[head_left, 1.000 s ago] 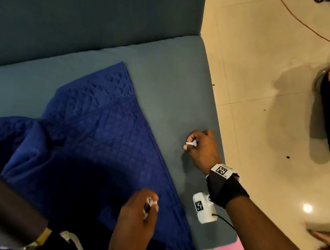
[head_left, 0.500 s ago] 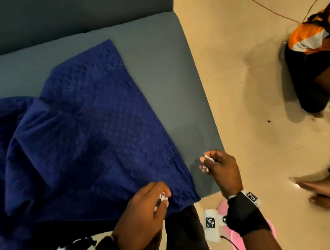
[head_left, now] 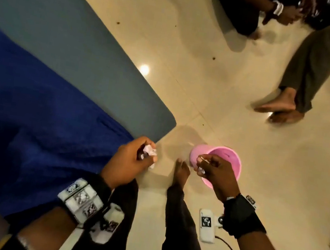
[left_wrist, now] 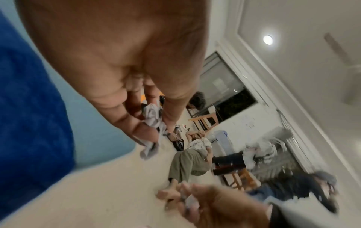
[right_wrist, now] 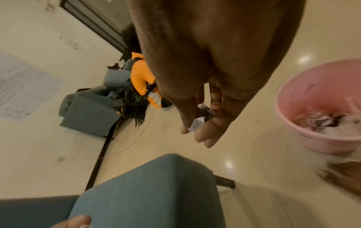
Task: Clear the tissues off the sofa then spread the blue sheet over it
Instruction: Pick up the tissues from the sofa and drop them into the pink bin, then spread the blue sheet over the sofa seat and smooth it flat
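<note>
Tiled floor [head_left: 153, 17]; pink bin [head_left: 227, 161] beside sofa [head_left: 75, 44] corner. Right hand [head_left: 214, 172] pinches tissue scraps [right_wrist: 201, 118] over bin rim; left hand [head_left: 131, 160] clutches crumpled tissue [head_left: 149, 150] short of bin. Risk: early release lands it on floor. Blue sheet [head_left: 23, 115] bunched on sofa.

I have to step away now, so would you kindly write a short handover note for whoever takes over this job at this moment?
Left hand: grips a crumpled tissue, held above the floor just off the sofa corner.
Right hand: pinches tissue scraps at the pink bin rim, not yet dropped.
Bin: on the floor by the sofa corner, already holding tissue waste.
Blue sheet: bunched on the seat, covering only part of it.
Done: no tissues show on the visible part of the seat.
Left: drop both handfuls into the bin, check the unseen part of the sofa, then spread the sheet over it.
</note>
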